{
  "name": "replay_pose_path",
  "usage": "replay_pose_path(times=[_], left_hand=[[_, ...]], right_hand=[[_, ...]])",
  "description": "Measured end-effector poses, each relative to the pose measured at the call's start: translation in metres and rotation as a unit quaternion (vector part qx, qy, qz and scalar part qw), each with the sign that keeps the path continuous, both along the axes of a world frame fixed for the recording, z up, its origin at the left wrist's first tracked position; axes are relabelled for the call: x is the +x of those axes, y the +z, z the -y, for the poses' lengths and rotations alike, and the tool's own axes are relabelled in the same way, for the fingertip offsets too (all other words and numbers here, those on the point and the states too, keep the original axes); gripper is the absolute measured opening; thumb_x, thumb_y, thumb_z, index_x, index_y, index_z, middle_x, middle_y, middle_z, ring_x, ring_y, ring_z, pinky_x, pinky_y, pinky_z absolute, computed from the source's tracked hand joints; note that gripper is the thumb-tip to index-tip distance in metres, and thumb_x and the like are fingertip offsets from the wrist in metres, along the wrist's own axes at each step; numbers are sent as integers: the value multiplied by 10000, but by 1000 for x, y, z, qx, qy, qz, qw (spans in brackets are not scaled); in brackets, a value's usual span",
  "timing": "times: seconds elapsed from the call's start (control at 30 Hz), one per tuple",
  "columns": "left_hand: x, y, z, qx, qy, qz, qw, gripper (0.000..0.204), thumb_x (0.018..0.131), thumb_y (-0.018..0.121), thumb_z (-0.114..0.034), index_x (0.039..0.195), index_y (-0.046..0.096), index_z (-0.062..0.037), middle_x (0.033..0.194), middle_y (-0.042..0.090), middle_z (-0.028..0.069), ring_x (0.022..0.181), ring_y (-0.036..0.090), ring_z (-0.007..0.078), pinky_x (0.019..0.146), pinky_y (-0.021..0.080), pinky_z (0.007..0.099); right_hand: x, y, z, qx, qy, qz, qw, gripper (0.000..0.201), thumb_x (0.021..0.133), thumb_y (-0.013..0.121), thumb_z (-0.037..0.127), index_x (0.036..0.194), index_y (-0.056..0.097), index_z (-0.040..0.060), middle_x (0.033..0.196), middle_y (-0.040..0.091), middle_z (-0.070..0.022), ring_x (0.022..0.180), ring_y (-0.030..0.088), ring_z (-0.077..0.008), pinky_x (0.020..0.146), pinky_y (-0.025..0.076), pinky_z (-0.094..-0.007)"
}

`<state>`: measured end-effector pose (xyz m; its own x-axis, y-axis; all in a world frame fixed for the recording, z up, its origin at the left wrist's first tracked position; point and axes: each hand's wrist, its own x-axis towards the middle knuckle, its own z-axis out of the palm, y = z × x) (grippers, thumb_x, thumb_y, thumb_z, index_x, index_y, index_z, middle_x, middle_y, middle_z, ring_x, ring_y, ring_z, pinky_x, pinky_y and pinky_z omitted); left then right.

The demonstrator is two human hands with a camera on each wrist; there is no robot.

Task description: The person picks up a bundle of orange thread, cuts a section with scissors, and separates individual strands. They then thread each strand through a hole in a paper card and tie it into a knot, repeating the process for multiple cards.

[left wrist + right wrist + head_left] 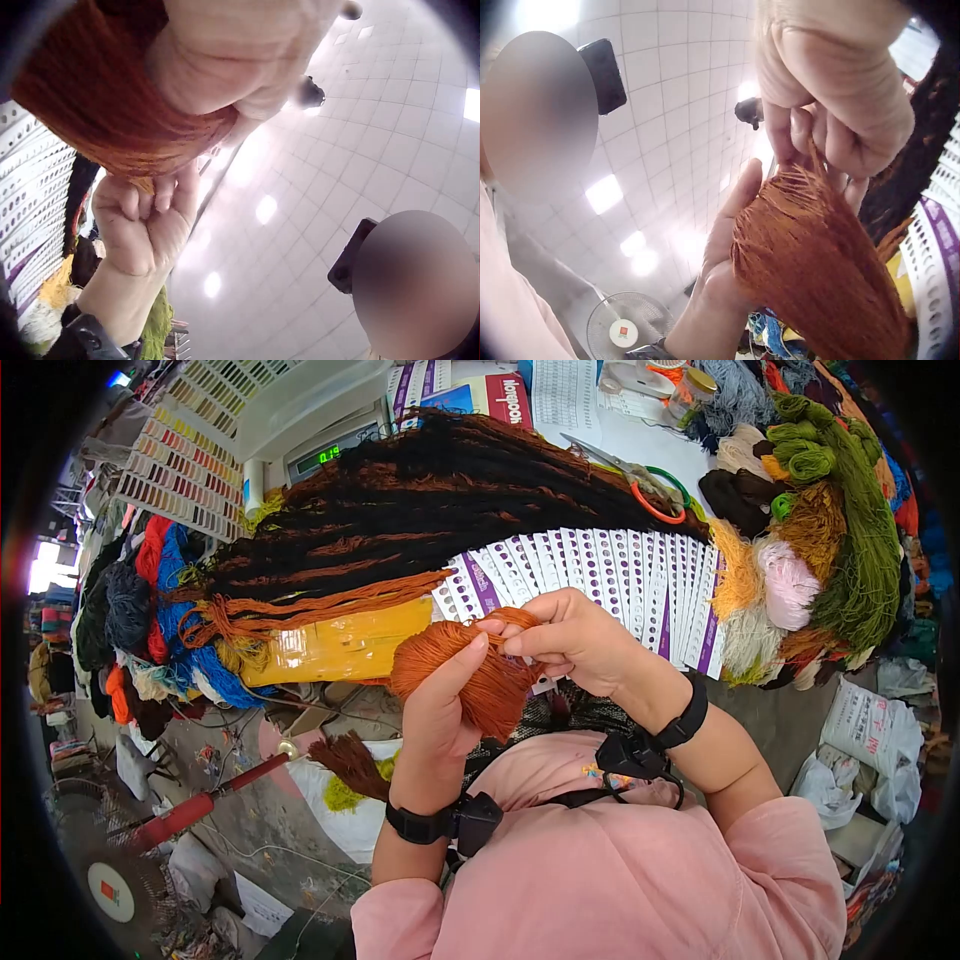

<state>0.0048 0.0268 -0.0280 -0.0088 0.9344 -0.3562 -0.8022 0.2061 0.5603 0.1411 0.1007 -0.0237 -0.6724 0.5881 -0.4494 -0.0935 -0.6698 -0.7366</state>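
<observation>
A skein of rust-orange thread (425,660) is held up in front of the person's chest. The left hand (445,710) grips it from the near side, its thumb lying along the thread. At the top end the right hand (580,645) pinches some strands between thumb and fingers. Seen from the right wrist, a few strands rise from the skein (810,255) into the curled fingers of the right hand (840,90). In the left wrist view the skein (97,97) hangs over the right hand's fingertips.
Black and rust thread (400,510) spreads across the table, beside punched cards (600,575) and a yellow taped block (350,645). Scissors (655,500) lie behind, near a lit scale (330,457). Coloured skeins (790,575) pile at right. A fan (115,890) stands lower left.
</observation>
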Motion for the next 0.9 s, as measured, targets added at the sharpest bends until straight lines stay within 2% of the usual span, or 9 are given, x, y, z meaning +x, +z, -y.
replay_pose_path(times=[0.33, 0.53, 0.6, 0.9], left_hand=[[2, 4, 1, -11, 16, 31, 999, 168, 812, 486, -86, 950, 523, 2, 936, 549, 104, 860, 544, 188, 765, 449, 313], [5, -3, 2, 5, 12, -23, 1000, 166, 789, 517, -52, 949, 527, -9, 928, 552, 89, 865, 536, 175, 776, 441, 304], [6, -4, 2, 3, 16, -9, 1000, 169, 787, 523, -55, 950, 524, -8, 925, 551, 87, 857, 537, 175, 772, 442, 305], [3, -10, 2, -9, 21, 12, 1000, 169, 814, 504, -89, 959, 509, -1, 921, 549, 93, 848, 539, 183, 757, 450, 312]], right_hand=[[-1, 0, -1, -11, -6, -23, 1000, 136, 698, 597, 57, 813, 622, -9, 489, 418, 42, 421, 288, -23, 389, 158, -170], [0, 1, 0, 14, 3, -18, 1000, 90, 702, 591, 58, 740, 607, -22, 466, 417, 25, 415, 311, -34, 382, 171, -174], [0, 1, 0, 20, 1, -15, 1000, 83, 703, 588, 56, 720, 601, -24, 461, 419, 19, 412, 315, -37, 380, 174, -176], [0, 3, -2, 24, 19, -17, 999, 99, 709, 578, 42, 763, 598, -39, 515, 471, 18, 428, 331, -18, 376, 182, -166]])
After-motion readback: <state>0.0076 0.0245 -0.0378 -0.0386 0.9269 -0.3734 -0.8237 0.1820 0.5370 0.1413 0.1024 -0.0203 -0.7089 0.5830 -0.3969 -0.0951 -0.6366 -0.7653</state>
